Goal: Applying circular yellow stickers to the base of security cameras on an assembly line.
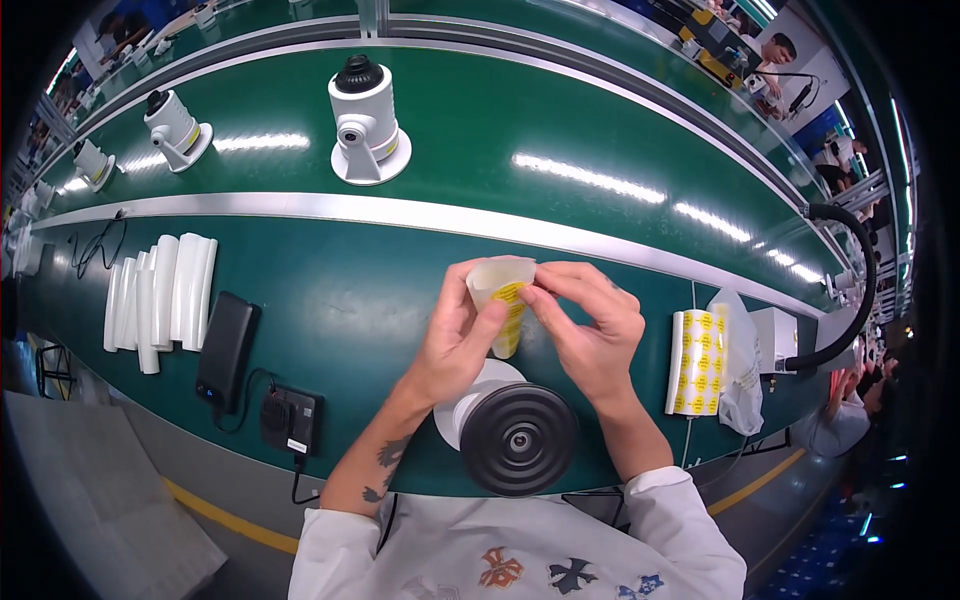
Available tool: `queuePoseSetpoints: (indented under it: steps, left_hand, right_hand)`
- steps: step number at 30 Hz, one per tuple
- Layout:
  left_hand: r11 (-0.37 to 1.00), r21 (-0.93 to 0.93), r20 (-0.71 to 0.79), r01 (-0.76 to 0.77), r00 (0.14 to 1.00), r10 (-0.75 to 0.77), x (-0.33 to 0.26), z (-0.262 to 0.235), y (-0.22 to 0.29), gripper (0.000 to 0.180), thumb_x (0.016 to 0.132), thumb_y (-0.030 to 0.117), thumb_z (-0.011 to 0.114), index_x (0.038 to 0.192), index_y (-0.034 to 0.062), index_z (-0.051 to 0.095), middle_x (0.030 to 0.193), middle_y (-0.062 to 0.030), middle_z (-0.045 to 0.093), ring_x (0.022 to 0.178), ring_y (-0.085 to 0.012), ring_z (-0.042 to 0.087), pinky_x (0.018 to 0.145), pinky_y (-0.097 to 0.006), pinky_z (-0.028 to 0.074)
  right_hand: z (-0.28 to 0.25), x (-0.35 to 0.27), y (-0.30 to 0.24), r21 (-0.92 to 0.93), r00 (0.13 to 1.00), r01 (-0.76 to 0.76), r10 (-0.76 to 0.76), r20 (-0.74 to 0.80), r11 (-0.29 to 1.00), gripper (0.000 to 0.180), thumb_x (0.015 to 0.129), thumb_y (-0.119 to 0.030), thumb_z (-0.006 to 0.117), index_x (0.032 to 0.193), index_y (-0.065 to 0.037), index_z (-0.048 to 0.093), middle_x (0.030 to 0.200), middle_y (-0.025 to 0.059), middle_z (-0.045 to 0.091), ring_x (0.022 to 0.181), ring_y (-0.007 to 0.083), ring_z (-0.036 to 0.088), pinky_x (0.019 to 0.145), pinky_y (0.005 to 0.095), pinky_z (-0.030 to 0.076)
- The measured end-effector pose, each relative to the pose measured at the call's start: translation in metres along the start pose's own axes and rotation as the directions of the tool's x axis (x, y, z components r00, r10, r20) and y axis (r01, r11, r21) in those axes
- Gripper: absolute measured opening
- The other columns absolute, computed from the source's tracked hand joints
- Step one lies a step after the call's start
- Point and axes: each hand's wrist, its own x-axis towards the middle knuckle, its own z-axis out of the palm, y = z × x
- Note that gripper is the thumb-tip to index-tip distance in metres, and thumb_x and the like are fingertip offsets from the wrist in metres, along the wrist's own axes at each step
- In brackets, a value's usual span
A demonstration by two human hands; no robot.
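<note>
A curled sheet of yellow round stickers (pixel 510 328) with a pale backing is held up over the near bench. My left hand (pixel 455 330) wraps around its left side, thumb across the front. At its upper right edge, the thumb and fingertips of my right hand (pixel 595 325) are closed in a pinch. Whether a single sticker is between those fingertips, I cannot make out. Just below my hands, close to my body, a white device with a round black ribbed disc (pixel 520 440) stands on the bench, disc facing up.
Several white rolled sheets (pixel 180 290) lie at left, beside a black power bank (pixel 228 350) and a cabled black box (pixel 291 420). More sticker sheets (pixel 697 362) and a clear plastic bag (pixel 738 360) lie at right, near a black hose (pixel 860 290). White cameras (pixel 366 125) stand on the far green belt.
</note>
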Motion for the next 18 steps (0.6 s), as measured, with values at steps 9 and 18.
queuePoseSetpoints:
  steps: [9, 18]
  left_hand:
    - [0.999, 0.038, -0.191, -0.03, 0.981, 0.037, -0.002, 0.001, -0.008, 0.039, 0.087, 0.003, 0.063, 0.117, 0.0015, 0.039, 0.113, -0.0138, 0.058, 0.102, -0.0149, 0.058, 0.086, -0.029, 0.048]
    - [0.876, 0.289, -0.513, 0.385, 0.835, -0.198, -0.001, -0.021, 0.0, 0.043, 0.085, 0.031, 0.069, 0.103, -0.0051, 0.056, 0.099, -0.0148, 0.065, 0.088, -0.0172, 0.062, 0.074, -0.029, 0.048]
  right_hand:
    - [0.001, -0.001, -0.001, -0.054, 0.996, 0.068, -0.071, -0.055, 0.996, 0.014, 0.073, 0.007, 0.072, 0.085, 0.002, 0.067, 0.083, 0.0129, 0.068, 0.072, 0.019, 0.068, 0.061, 0.0255, 0.053]
    - [-0.06, 0.011, -0.066, 0.066, 0.938, -0.263, 0.239, 0.252, 0.962, 0.013, 0.071, 0.006, 0.072, 0.075, 0.001, 0.061, 0.07, 0.0051, 0.061, 0.055, 0.0083, 0.051, 0.046, 0.0179, 0.035]
